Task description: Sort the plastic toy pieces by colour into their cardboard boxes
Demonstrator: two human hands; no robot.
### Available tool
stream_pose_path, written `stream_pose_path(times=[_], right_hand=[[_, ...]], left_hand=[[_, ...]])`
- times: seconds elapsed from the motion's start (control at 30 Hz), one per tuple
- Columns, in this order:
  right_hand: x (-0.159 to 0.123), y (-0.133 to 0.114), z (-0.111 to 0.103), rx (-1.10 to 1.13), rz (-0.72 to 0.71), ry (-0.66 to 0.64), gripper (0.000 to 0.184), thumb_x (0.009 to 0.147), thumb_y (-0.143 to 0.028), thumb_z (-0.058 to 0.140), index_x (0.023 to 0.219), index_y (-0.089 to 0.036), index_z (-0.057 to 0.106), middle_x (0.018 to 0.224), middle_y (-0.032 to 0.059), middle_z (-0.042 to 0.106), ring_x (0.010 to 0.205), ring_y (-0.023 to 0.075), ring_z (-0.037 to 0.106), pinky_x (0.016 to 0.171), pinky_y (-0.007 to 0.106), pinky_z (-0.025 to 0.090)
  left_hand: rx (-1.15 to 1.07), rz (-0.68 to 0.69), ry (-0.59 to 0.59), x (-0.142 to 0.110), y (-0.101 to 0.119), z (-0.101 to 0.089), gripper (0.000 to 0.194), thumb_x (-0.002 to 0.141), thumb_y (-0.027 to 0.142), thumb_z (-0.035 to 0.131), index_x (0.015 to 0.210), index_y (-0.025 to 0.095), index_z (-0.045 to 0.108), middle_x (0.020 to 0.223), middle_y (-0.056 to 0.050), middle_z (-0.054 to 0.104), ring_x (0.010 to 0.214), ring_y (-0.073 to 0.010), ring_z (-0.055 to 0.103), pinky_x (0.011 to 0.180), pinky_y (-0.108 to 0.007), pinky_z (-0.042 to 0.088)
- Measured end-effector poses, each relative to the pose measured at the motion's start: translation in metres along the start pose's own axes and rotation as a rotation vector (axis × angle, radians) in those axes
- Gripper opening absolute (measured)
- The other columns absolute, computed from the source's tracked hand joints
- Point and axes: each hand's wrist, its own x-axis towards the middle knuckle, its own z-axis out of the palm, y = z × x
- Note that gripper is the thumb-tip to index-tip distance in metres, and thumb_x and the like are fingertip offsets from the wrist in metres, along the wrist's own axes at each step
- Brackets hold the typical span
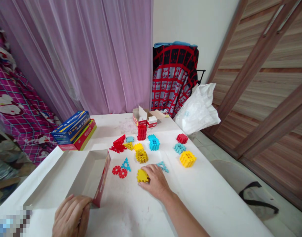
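Note:
In the head view, my right hand [156, 181] is closed around the side of a stack of yellow toothed building pieces [142, 175] on the white table. A light blue triangular piece [163, 166] lies just beyond that hand. My left hand [72, 214] is curled at the near end of an open cardboard box [104, 176], its fingers on the box edge; the thumb side is partly hidden. Between box and right hand lie red round pieces [122, 173] and a blue triangle piece [126, 164]. Farther back stands another yellow stack [141, 156].
Red [141, 132] and blue [154, 143] stacks stand mid-table, with a yellow block [188, 159] at the right. Closed blue and red boxes [70, 127] are piled back left. Small open cartons [151, 121] and a white plastic bag [197, 110] sit at the far edge.

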Motion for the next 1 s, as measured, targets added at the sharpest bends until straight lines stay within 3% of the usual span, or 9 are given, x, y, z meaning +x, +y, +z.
stream_pose_path(times=[0.53,1.0], right_hand=[[-0.0026,0.0047,-0.0075,0.120,-0.035,-0.037,0.047,0.070,-0.018,0.071,0.116,-0.024,0.065,0.117,0.0052,0.066,0.110,0.0229,0.056,0.099,0.038,0.041],[-0.0032,0.0083,-0.0040,0.105,-0.063,-0.015,0.043,0.072,-0.020,0.072,0.114,-0.025,0.066,0.113,0.0049,0.067,0.106,0.0227,0.058,0.096,0.037,0.044]], left_hand=[[0.006,0.036,0.005,0.0005,-0.0011,0.0023,0.012,0.092,0.023,0.046,0.093,0.023,0.058,0.077,0.000,0.069,0.070,-0.0156,0.064,0.093,-0.037,0.041],[-0.022,-0.013,-0.007,-0.0043,-0.0024,0.0031,0.011,0.089,0.021,0.049,0.093,0.024,0.059,0.079,0.001,0.069,0.071,-0.0150,0.064,0.094,-0.036,0.042]])
